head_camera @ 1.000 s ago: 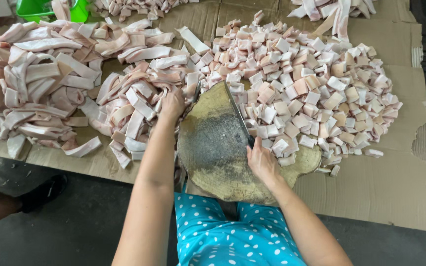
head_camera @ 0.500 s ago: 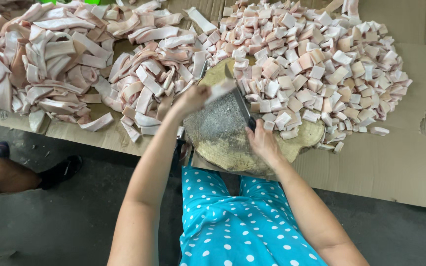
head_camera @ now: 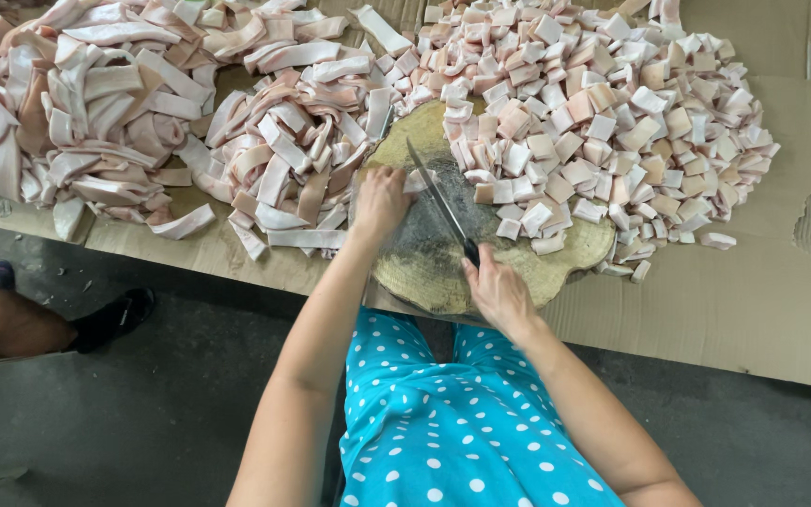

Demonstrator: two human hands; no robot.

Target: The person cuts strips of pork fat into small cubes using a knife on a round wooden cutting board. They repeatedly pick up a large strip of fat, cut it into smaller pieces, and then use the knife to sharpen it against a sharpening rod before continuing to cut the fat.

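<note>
A round wooden chopping block (head_camera: 518, 268) lies on cardboard in front of me. My left hand (head_camera: 379, 197) presses a pale strip of fatty meat (head_camera: 420, 180) onto the block. My right hand (head_camera: 497, 291) grips the dark handle of a large knife (head_camera: 438, 202), whose blade runs diagonally up and left, its edge set on the strip beside my left fingers. A heap of long pink-white strips (head_camera: 274, 141) lies left of the block. A heap of cut square pieces (head_camera: 603, 113) spreads to the right and spills onto the block's far side.
Flattened cardboard (head_camera: 753, 310) covers the ground under the meat. Another person's leg (head_camera: 2, 319) and dark shoe (head_camera: 110, 319) are at the left on the grey floor. My blue polka-dot clothing (head_camera: 462, 432) fills the bottom centre.
My left hand took a strip from the left heap and laid it on the block. The knife swung over from the right and now rests on that strip.
</note>
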